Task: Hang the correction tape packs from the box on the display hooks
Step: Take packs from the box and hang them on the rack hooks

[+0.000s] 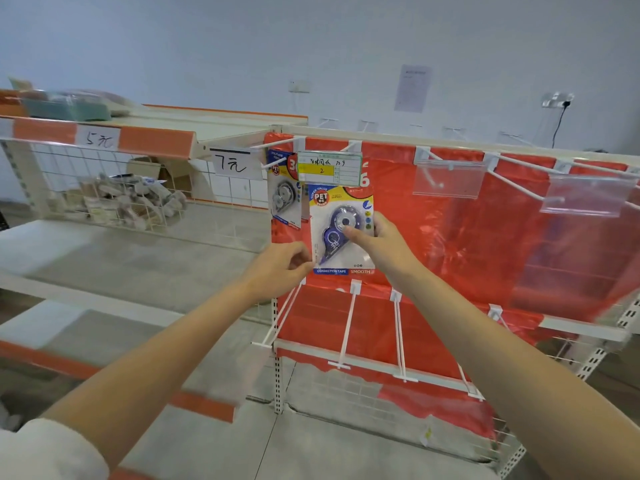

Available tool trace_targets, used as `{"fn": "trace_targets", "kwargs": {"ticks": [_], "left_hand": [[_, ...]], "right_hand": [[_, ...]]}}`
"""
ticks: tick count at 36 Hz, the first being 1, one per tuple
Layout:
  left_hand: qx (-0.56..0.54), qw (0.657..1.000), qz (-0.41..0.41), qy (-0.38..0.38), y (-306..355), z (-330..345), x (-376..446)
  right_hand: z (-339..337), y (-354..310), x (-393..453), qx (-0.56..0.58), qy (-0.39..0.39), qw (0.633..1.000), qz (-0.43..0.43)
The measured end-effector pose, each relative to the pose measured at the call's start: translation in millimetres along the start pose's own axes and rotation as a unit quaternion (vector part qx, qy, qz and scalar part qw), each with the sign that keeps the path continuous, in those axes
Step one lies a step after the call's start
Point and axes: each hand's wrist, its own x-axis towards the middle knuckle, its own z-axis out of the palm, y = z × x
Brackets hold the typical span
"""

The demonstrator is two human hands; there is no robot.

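My left hand (pixel 282 263) pinches lower left edge of blue-and-yellow carded correction tape pack (pixel 341 230); right hand (pixel 375 237) grips its right edge, thumb on blister. Pack before red backing panel (pixel 485 237), top seemingly behind price label (pixel 329 167) on white hook (pixel 351 146).

Head-worn wide-angle view, facing forward and down, close to display rack (pixel 450 237)

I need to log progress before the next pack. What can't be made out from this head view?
- Hang hole of the held correction tape pack: hidden behind the price label holder; whether it is on the hook is unclear.
- Second pack: partly covered by the held pack and label.
- Source box: out of frame.
- Wire basket contents: blurred.
- Wall notice: text too small.
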Motion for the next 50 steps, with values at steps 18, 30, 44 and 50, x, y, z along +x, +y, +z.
{"fn": "trace_targets", "kwargs": {"ticks": [18,30,44,50], "left_hand": [[0.094,0.995,-0.011,-0.032,-21,-17,1],[0.075,0.996,0.012,-0.039,-31,-25,3],[0.04,0.992,0.039,-0.115,-25,5,-6],[0.045,0.986,0.07,-0.143,-7,21,-3]], "right_hand": [[-1,10,89,-0.171,0.06,0.979,0.095],[10,10,87,-0.199,0.08,0.969,0.12],[7,7,31,-0.212,0.088,0.965,0.126],[-11,3,-2,-0.362,0.05,0.926,0.093]]}}
